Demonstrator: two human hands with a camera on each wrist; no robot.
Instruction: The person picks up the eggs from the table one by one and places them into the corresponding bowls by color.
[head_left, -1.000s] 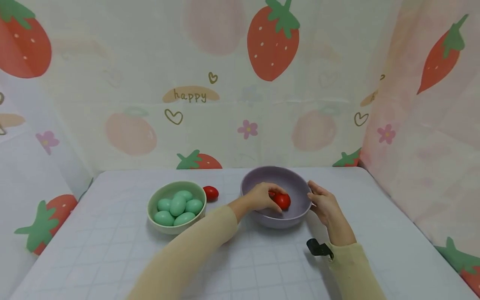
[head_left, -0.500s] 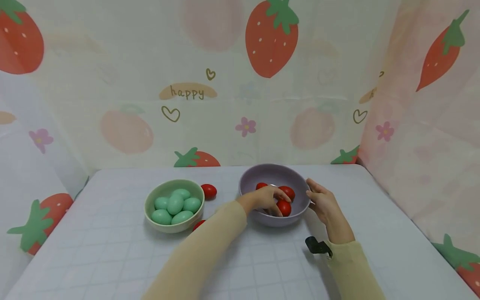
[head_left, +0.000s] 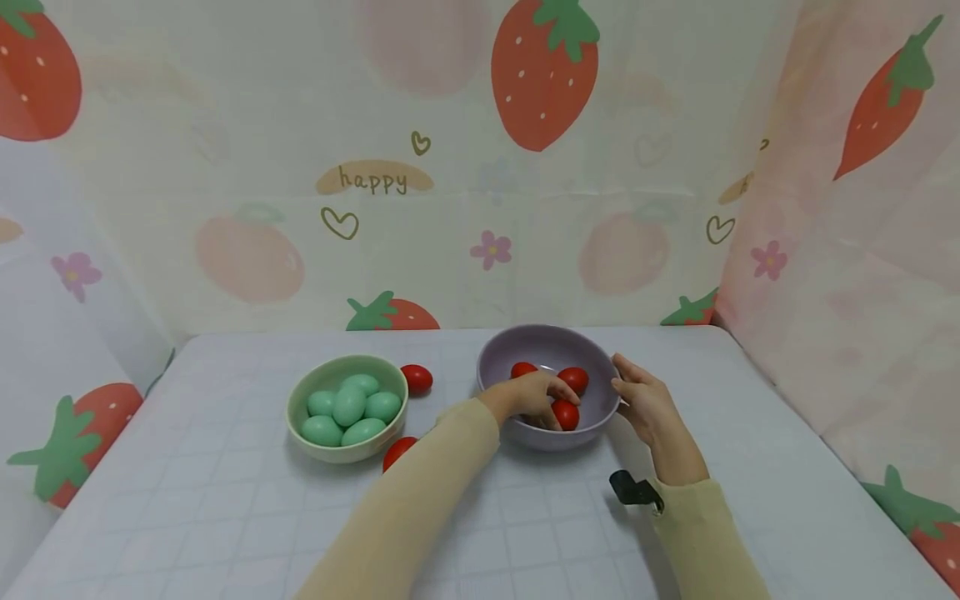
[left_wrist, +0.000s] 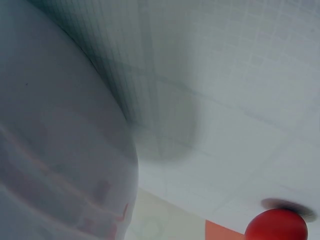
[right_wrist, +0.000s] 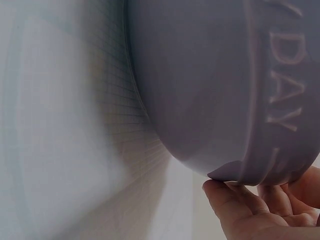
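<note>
In the head view my left hand [head_left: 531, 398] reaches inside the purple bowl [head_left: 504, 343], its thumb and fingers around a red egg [head_left: 565, 414]. Two more red eggs lie in that bowl, a right-hand egg [head_left: 573, 380] and a left-hand egg [head_left: 522, 369]. My right hand [head_left: 651, 410] holds the bowl's right side; the right wrist view shows its fingertips [right_wrist: 217, 192] against the outer wall, below raised letters. The left wrist view has the bowl's outer wall [left_wrist: 65, 125] but no part of the hand.
Left of the purple bowl stands a pale green bowl [head_left: 296, 442] with several green eggs [head_left: 348, 406]. Beside it on the white table [head_left: 187, 467] lie a far red egg [head_left: 417, 379] and a near red egg [head_left: 399, 452], the latter partly behind the left sleeve [head_left: 420, 492].
My left hand has shifted slightly left and lower within the purple bowl, uncovering the red eggs around it. The near red egg on the table has come into sight. My right hand stays at the bowl.
</note>
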